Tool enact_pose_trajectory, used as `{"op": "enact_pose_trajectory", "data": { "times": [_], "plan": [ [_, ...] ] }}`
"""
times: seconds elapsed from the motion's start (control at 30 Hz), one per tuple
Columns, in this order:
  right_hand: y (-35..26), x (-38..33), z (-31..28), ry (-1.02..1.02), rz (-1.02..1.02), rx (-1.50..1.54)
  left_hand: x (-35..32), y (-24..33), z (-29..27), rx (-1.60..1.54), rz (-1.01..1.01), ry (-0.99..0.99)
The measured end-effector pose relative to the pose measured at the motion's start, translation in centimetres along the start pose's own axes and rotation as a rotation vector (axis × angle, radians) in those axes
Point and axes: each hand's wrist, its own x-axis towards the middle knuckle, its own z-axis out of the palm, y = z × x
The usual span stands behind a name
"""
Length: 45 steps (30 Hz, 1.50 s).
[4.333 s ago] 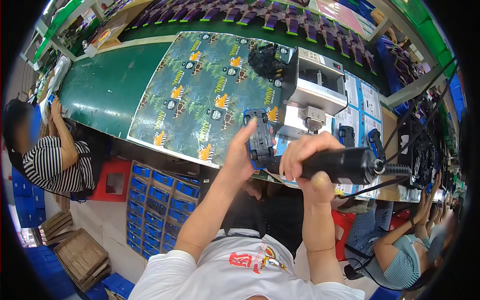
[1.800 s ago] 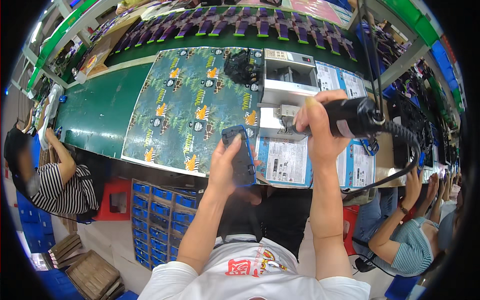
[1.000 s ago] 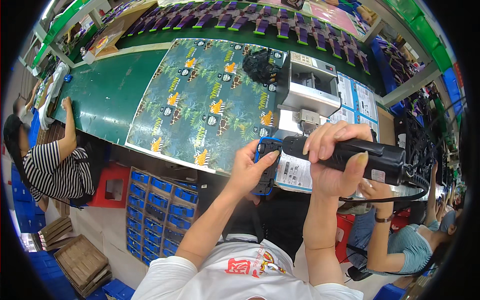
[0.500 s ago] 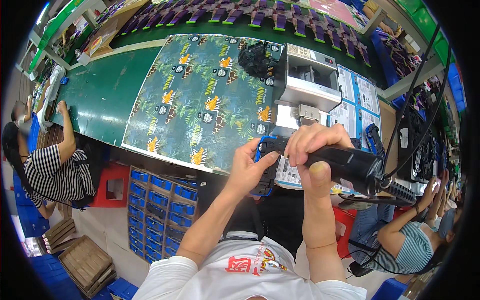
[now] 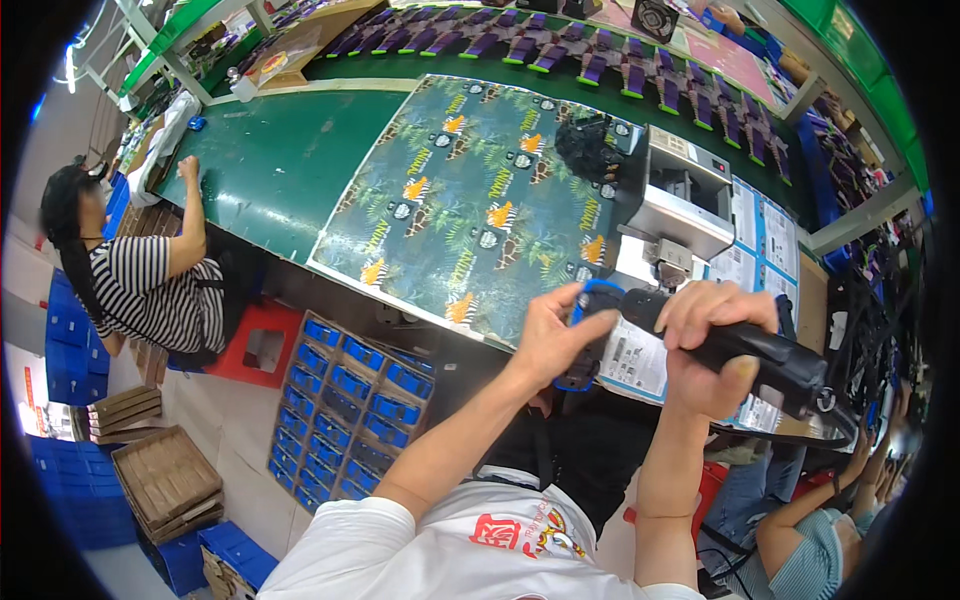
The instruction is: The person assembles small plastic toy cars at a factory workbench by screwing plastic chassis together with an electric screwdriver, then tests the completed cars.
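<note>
My left hand [image 5: 552,342] is closed round a blue-and-black plastic part [image 5: 582,368] at the front edge of the workbench, thumb on top. In my right hand [image 5: 702,385] is a black electric screwdriver [image 5: 785,368], held nearly level with its nose pointing left at the part. The nose meets the part close to my left thumb; the exact contact point is too small to make out. Just beyond my hands stands a metal box-shaped machine [image 5: 690,195]. Left of that machine lies a heap of small black pieces [image 5: 588,148].
A patterned sheet [image 5: 455,215] covers the bench's middle. Below its front edge stands a tray of blue parts [image 5: 345,395]. A co-worker in stripes [image 5: 150,275] sits left, by a red stool [image 5: 268,345]. Purple items [image 5: 530,48] line the far belt. Another person [image 5: 805,550] is lower right.
The whole view has shifted, so bench, machine and hands now appear farther right. Both hands keep their holds, and the screwdriver's nose stays at the part.
</note>
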Motion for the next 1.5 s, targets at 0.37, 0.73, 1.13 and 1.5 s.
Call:
{"op": "enact_pose_trajectory", "data": {
  "times": [0.37, 0.73, 1.13, 1.5],
  "plan": [
    [0.3, 3.3, -4.0, 0.064, 0.008, -0.028, 1.1, 0.7, -2.8, -0.399, -0.127, -0.056],
    [0.0, 4.0, -2.2, 0.141, 0.277, -0.2, 1.6, 0.1, -2.8, -0.447, -0.118, 0.033],
    [-1.4, -0.9, 1.3, 0.026, 0.246, 0.157, 1.4, 0.4, -2.5, -0.413, -0.113, 0.029],
    [-0.1, -2.3, 2.4, -0.025, 0.444, 0.253, 1.6, 0.4, -2.4, -0.41, -0.187, 0.016]
  ]
}}
